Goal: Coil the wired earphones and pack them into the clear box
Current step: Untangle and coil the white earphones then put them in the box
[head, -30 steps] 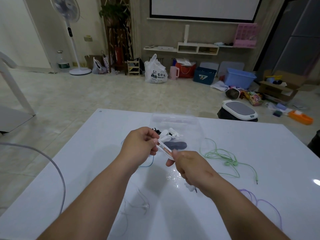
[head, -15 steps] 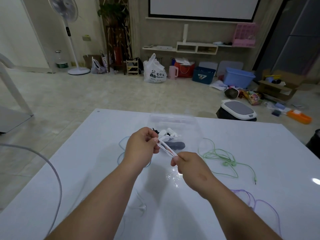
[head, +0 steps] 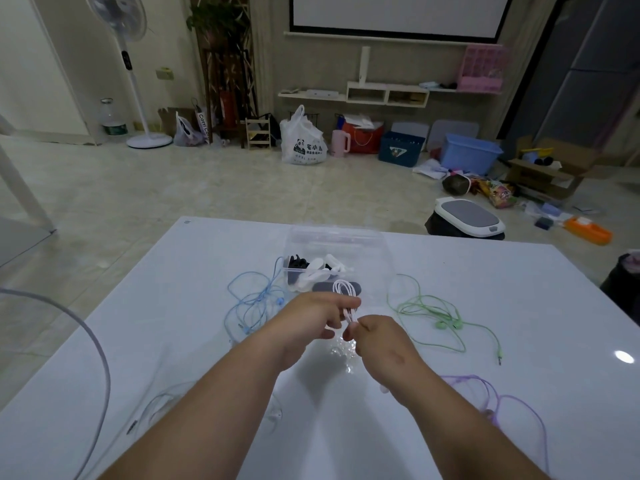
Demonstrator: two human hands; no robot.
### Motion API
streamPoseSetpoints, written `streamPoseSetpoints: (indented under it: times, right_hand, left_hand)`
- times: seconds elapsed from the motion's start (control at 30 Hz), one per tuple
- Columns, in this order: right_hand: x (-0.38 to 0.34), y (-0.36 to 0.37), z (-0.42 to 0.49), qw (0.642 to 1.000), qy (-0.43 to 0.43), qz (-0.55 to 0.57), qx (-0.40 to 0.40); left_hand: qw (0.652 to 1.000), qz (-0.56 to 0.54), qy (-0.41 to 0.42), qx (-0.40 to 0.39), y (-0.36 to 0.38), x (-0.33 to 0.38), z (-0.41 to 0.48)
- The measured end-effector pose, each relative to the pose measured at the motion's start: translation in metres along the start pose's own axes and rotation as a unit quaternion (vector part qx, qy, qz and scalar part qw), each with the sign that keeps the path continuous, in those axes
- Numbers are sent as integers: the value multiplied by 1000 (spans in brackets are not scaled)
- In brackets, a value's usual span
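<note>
Close to the near edge of the white table (head: 519, 289), thin white earphones (head: 162, 407) lie at the left and purple earphones (head: 509, 403) at the right. The arms cut both of them partly, so they are hard to follow. Over the middle of the table the left hand (head: 308, 318) and the right hand (head: 381, 337) meet. Both pinch the coiled earphones (head: 344, 289), a pale cable folded into several narrow loops that rise from the fingertips. Its ear pieces are hidden. Blue earphones (head: 256, 299) lie loose toward the left edge and green earphones (head: 433, 310) toward the right, with bare table around them. Just behind the coil, near the far edge, stands the clear box (head: 346, 237). Inside it are small black, white and grey things I cannot make out.
</note>
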State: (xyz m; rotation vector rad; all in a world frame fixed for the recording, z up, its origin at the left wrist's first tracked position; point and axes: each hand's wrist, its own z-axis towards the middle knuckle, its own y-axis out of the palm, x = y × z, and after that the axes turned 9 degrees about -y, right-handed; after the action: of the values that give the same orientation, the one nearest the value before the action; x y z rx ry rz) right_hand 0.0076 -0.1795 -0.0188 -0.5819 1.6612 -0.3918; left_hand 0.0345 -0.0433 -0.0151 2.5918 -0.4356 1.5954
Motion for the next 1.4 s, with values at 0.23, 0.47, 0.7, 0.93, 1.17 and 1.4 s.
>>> streamPoseSetpoints:
  times: [0.23, 0.47, 0.7, 0.93, 1.17, 1.4]
  right_hand:
    - [14, 21, -1, 997, -54, -50, 39]
    - [20, 32, -3, 997, -34, -44, 51]
    - [23, 21, 3, 959, -27, -283, -3]
    - [38, 25, 11, 962, -40, -269, 23]
    - [42, 22, 16, 961, -42, -272, 18]
    - [41, 16, 16, 974, -23, -224, 29]
  left_hand:
    - [988, -120, -38, 87, 5, -10, 30]
    - [991, 1, 7, 134, 12, -25, 48]
    - [966, 185, 50, 174, 19, -36, 66]
    - [930, 296, 103, 194, 22, -31, 71]
    - [910, 341, 110, 208, 24, -37, 72]
    - [884, 362, 99, 279, 17, -34, 66]
